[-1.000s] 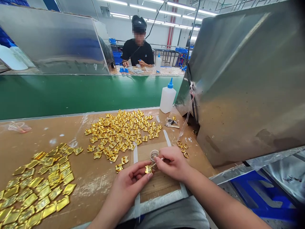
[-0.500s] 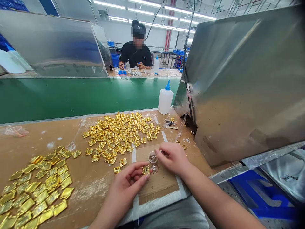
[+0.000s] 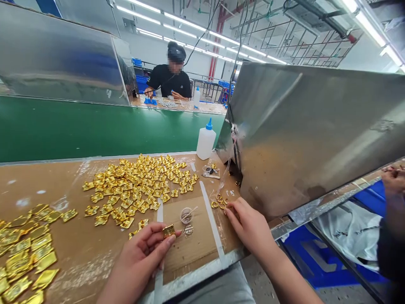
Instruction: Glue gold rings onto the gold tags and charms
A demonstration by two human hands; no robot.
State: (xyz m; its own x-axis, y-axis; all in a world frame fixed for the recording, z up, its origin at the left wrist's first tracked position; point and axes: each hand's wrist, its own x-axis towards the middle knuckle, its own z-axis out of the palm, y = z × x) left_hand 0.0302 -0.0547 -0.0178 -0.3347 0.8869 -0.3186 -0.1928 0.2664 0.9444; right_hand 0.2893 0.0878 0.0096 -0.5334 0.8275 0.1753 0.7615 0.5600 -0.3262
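Observation:
My left hand (image 3: pixel 139 255) pinches a small shiny gold metal piece (image 3: pixel 168 231) between thumb and fingers, just above the cardboard pad (image 3: pixel 186 257). Out to the right, my right hand (image 3: pixel 249 223) has its fingertips at a little group of gold rings (image 3: pixel 214 204); the fingers look slightly apart, and whether they touch a ring is unclear. Between the hands stands a small round cup (image 3: pixel 186 216) with a thin stick (image 3: pixel 193 210) leaning in it. A clear round lid-like disc (image 3: pixel 188 231) lies in front of the cup.
A heap of similar gold pieces (image 3: pixel 126 190) covers the back of the table; flat gold plates (image 3: pixel 27 253) lie left. A white bottle (image 3: pixel 206 142) stands behind, beside a large metal hood (image 3: pixel 310 143). Across the green belt (image 3: pixel 95 131) sits a person (image 3: pixel 172 80); another person's hand (image 3: pixel 394 179) shows far right.
My right hand has put the stick down in the cup and moved right to the rings. My left hand still holds the gold piece. The view has turned right.

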